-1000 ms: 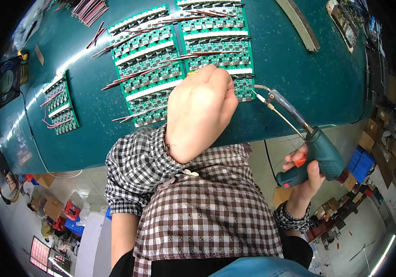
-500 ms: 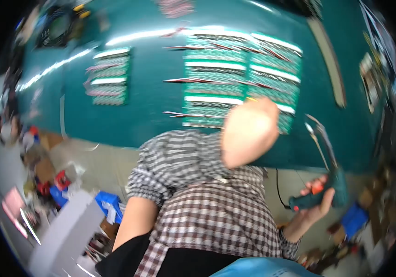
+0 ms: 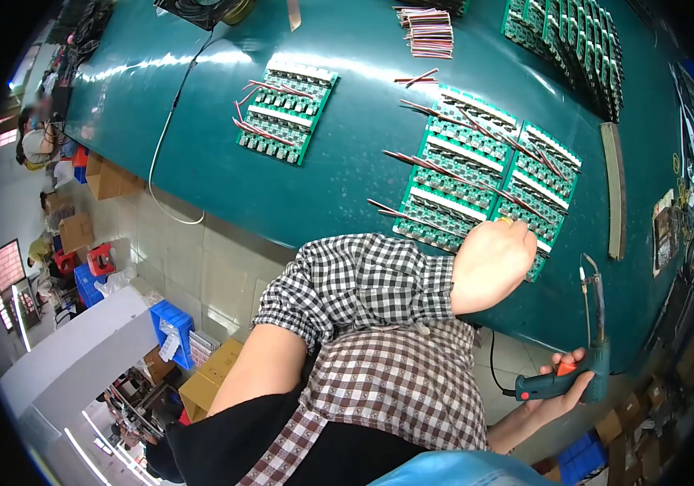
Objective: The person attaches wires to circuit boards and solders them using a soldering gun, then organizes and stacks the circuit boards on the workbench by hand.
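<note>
Head view: right hand (image 3: 556, 404) holds one soldering gun (image 3: 597, 370), left hand (image 3: 493, 267), grip unclear, at two circuit boards (image 3: 462, 152).

It's an electronics workshop — circuit boards (image 3: 468, 155), soldering gun (image 3: 600, 362), cardboard boxes (image 3: 76, 232).

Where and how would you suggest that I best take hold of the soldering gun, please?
I'd grip the soldering gun by its green handle, from the wearer's side, as the right hand does. The handle juts sideways, with the red trigger close by, while the metal barrel points away over the table and may be hot.
</note>
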### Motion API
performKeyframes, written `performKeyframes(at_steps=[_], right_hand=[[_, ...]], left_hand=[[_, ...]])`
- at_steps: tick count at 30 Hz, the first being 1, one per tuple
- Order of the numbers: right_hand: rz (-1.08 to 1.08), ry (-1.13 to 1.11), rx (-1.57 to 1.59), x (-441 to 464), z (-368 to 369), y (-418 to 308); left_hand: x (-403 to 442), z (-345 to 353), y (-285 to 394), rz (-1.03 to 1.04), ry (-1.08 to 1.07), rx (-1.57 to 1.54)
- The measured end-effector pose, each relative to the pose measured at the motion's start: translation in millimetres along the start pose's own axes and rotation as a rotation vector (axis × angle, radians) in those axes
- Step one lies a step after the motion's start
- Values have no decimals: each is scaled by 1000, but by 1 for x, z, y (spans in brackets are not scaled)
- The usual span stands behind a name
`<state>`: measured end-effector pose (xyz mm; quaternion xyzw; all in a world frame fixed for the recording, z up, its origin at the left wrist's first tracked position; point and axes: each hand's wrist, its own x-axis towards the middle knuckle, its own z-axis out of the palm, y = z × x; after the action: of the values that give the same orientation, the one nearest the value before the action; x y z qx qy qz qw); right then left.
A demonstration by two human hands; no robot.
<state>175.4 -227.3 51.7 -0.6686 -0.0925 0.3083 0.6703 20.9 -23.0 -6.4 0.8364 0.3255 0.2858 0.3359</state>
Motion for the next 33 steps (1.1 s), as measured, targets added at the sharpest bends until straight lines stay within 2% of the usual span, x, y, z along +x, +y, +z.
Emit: performKeyframes(at_steps=[9, 16, 21, 23, 26, 29, 31, 33], right_hand=[[9, -12, 33, 3, 1, 1], [32, -97, 139, 14, 1, -2], [19, -158, 175, 22, 3, -4], [22, -162, 177, 24, 8, -6], [19, -133, 137, 28, 21, -4], [28, -245, 181, 36, 18, -7], [14, -175, 190, 35, 23, -10], [4, -131, 191, 37, 28, -18]], left_hand=[[-1, -4, -1, -17, -9, -62], [-2, -31, -6, -15, 102, -255], [-3, -74, -26, -81, 247, -197], [-8, -91, -40, -162, 313, -10], [-16, -103, -54, -212, 268, 285], [-24, -136, -69, -169, 441, 410], [-38, -169, -81, -428, 485, 628], [-56, -191, -101, -594, 409, 849]])
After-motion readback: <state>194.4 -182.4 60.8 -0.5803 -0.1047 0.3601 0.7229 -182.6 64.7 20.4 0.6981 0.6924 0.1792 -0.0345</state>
